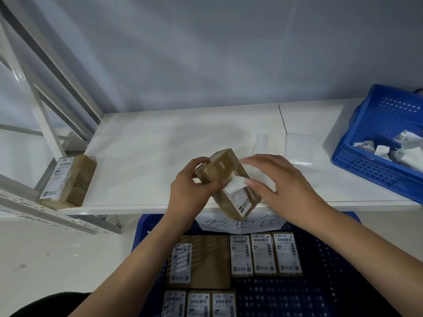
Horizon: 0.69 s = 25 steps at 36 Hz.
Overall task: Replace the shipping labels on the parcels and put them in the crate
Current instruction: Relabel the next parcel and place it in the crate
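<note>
The white bench (160, 143) carried a blue crate (366, 161) of peeled labels at right. A brown parcel (225, 172) was held tilted above the bench's front edge, gripped by the left hand (192, 186); its half-peeled label (234, 187) was pinched by the right hand (281, 184).

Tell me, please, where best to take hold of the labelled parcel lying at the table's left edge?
Grip the parcel across its two long brown sides, coming from above. It lies flat with its label facing up, so the fingers stay off the label, and its right side faces open table.
</note>
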Each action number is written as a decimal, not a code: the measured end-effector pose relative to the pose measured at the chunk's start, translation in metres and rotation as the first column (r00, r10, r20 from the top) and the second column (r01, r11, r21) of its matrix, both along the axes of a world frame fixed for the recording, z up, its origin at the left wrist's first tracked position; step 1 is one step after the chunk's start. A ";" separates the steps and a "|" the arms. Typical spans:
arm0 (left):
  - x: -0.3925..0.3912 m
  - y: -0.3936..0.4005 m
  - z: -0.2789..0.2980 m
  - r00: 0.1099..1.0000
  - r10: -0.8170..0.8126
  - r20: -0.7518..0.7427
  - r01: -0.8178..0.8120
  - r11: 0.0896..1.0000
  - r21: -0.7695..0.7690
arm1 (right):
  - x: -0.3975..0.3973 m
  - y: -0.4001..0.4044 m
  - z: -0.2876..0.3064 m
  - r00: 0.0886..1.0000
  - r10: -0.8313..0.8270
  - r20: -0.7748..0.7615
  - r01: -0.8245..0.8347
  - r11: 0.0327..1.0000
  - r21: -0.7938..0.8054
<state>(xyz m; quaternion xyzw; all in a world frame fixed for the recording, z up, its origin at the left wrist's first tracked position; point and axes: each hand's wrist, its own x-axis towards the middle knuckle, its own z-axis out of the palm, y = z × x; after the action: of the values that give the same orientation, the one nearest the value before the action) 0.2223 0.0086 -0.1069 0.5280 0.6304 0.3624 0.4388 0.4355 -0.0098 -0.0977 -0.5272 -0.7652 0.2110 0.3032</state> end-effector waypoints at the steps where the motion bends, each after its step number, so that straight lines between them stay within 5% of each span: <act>1: 0.001 -0.001 0.001 1.000 -0.013 -0.014 0.013 1.000 0.010 | 0.000 0.001 -0.004 1.000 0.020 0.019 -0.022 0.995 0.098; 4: 0.006 -0.004 0.003 0.997 -0.046 -0.055 0.047 0.998 0.033 | -0.001 0.004 -0.016 0.993 0.067 0.097 -0.087 0.972 0.220; 25: 0.008 -0.006 0.002 0.986 -0.089 -0.140 0.105 0.989 0.107 | -0.009 -0.002 -0.018 0.975 0.102 0.198 -0.133 0.980 0.147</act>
<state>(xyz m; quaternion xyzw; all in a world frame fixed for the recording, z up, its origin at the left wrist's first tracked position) 0.2304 0.0031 -0.1053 0.6056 0.6105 0.3394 0.3814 0.4266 -0.0120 -0.1154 -0.4725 -0.8349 0.1157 0.2573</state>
